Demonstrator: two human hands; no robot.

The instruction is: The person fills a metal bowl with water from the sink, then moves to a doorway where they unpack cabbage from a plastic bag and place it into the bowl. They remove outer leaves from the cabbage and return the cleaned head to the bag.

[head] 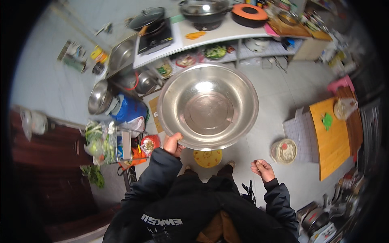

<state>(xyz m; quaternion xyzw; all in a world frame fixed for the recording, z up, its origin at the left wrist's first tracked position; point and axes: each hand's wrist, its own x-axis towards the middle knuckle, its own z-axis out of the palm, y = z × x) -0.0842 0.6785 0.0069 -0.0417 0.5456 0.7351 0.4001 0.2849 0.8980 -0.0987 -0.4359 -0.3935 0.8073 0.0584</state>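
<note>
A large stainless steel basin (209,114) is held out before me, its hollow facing up. My left hand (173,145) grips its near left rim, thumb on top. Apart from the basin, my right hand (263,170) hangs to the right with curled fingers, and nothing shows in it. Nearest to that hand is a clear plastic tub (284,151) on the floor. Below the basin's near rim, a round yellow stool top (208,158) shows partly between my feet.
Ahead runs a white counter (209,38) with pans and an induction cooker (155,39); a steel sink (122,55) adjoins it. Left stands a vegetable rack (124,145) beside a blue bag (129,106). A wooden board (332,142) tops a low stand on the right.
</note>
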